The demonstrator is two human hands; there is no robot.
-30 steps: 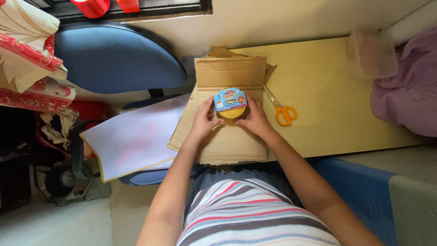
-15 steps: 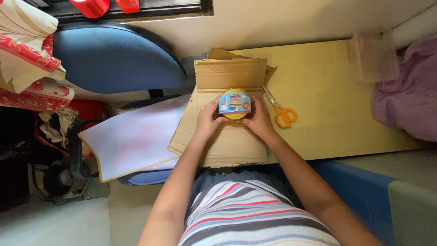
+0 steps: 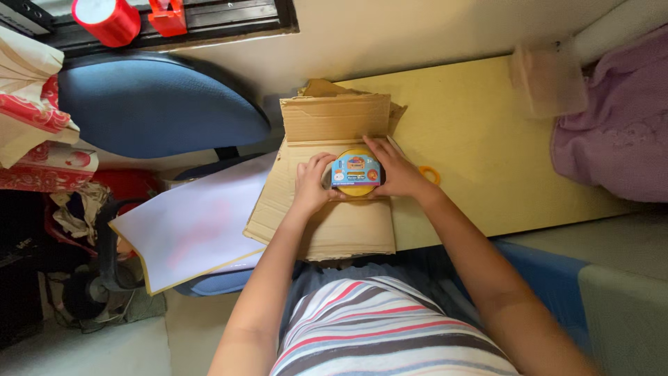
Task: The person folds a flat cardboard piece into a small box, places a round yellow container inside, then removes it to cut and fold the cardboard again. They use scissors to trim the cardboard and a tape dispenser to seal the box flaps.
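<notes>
- small round tub (image 3: 355, 174): yellow body showing at its top and bottom edges, wrapped by a blue label with small colourful pictures; it lies on its side, label facing the camera.
- position: the tub is held just above the flattened cardboard box (image 3: 327, 202), near the fold where the box's upper flap begins, at the edge of the yellow table (image 3: 480, 153).
- left hand (image 3: 310, 185): fingers curled round the tub's left end, thumb under it; closed on the tub.
- right hand (image 3: 393, 172): fingers laid over the tub's right end and top, also closed on it; the two hands sit close together with only the tub between them.
- orange-handled scissors (image 3: 429, 173): lie on the table just beside the right hand, mostly hidden behind it.
- surroundings: white sheet (image 3: 191, 226) to the left of the cardboard, blue chair (image 3: 156, 104) beyond it, clear plastic container (image 3: 546, 80) and purple cloth (image 3: 619, 125) at the table's far right.
- change from the earlier frames: a second ago the tub stood with its round top tilted toward the camera; it is now turned so the label faces up, and the right hand covers more of the scissors than before. the cardboard and sheet have not shifted.
</notes>
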